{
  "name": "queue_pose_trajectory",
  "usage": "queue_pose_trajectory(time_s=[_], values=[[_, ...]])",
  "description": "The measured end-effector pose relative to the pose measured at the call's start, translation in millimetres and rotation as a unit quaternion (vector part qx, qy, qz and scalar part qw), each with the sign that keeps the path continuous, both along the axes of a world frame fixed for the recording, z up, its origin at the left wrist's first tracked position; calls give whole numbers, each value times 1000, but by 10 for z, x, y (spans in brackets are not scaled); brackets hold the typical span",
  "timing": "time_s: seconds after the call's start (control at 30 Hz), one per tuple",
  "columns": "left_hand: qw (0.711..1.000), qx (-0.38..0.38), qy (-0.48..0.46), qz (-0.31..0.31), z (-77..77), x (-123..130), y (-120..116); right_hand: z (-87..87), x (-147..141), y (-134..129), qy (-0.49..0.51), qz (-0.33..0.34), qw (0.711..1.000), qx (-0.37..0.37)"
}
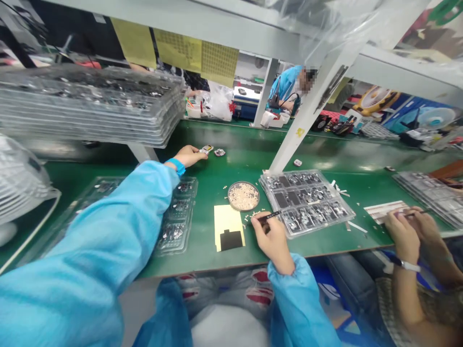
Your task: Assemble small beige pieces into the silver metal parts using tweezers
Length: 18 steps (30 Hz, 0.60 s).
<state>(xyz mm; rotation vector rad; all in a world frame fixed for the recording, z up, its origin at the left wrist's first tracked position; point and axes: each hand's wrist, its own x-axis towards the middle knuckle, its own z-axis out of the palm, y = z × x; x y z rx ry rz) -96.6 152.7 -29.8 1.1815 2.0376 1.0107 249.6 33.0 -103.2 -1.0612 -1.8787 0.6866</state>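
My left hand (188, 156) reaches to the back of the bench, with its fingertips closed on a small white electronic part (207, 149) that has a yellow patch. A similar small part (219, 152) lies just right of it. Near the front, my right hand (272, 238) grips black tweezers (270, 216), whose tips point right toward a clear tray (307, 202) of electronic parts. Between my hands is a round dish (243, 196) full of tiny beige pieces, some scattered around it. In front of the dish lies yellow paper (224, 219) with a black sheet (231, 240) on it.
Another clear tray (181, 212) of parts sits beneath my left forearm. Stacked trays (90, 106) fill the shelf at upper left, above a white fan (21, 183). A slanted post (307, 115) rises behind the right tray. At right, a co-worker's hands (408, 229) work over a white strip.
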Motion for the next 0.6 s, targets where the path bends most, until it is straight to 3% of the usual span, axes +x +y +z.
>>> queue_pose_trajectory(time_s=[0.17,0.2,0.27,0.33,0.43,0.6], values=[[966,20,-214,-146,-35,600,-804,-11,-25,15,82,10,996,-33],[933,9,-307,-189,-70,704,-958,-13,-29,20,97,12,994,-41],[890,-7,-384,-244,-156,866,-1198,-8,-33,27,137,2,990,-45],[880,-2,-383,-281,-250,970,-1339,9,-27,21,141,-7,989,-38],[890,10,-335,-309,-384,1053,-1427,46,-21,-18,80,-2,996,-27],[901,-8,-292,-320,-532,1079,-1470,94,-122,-80,92,78,990,-67]])
